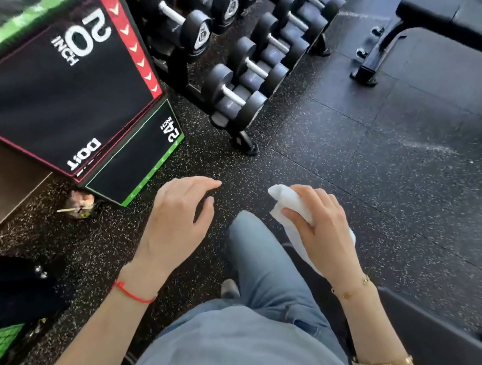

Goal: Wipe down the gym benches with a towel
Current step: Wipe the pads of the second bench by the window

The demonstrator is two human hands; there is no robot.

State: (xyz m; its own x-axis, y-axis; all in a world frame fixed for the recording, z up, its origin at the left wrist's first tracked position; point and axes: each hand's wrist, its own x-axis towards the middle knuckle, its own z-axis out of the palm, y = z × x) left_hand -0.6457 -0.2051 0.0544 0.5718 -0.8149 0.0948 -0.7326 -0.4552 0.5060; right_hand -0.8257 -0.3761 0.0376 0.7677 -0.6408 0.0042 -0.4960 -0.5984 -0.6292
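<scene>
A black, speckled rubber floor (362, 156) fills most of the view, seen from above by a person looking down at their own hands; at far left stands a large black plyo box (61, 77) printed with "20 INCH" and "24 INCH", edged in red and green; beside it, running toward the top, a rack of dark dumbbells (238, 44) in two rows; at top right, well apart from the hands, a black padded gym bench (475, 26) on a black metal frame; at lower right, the edge of a second dark padded surface (442, 353) just beside the person's right arm; at the bottom centre, a pale blue top and blue jeans, one knee (258, 247) pushed forward between the hands; the right hand (321, 225), wearing thin gold bracelets at the wrist and forearm, has its grip clenched around a bunched white towel (288, 203), held in the air above the floor and touching neither bench; the left hand (178, 213), with a red string at the wrist, hangs released, fingers loosely curved and holding nothing.
</scene>
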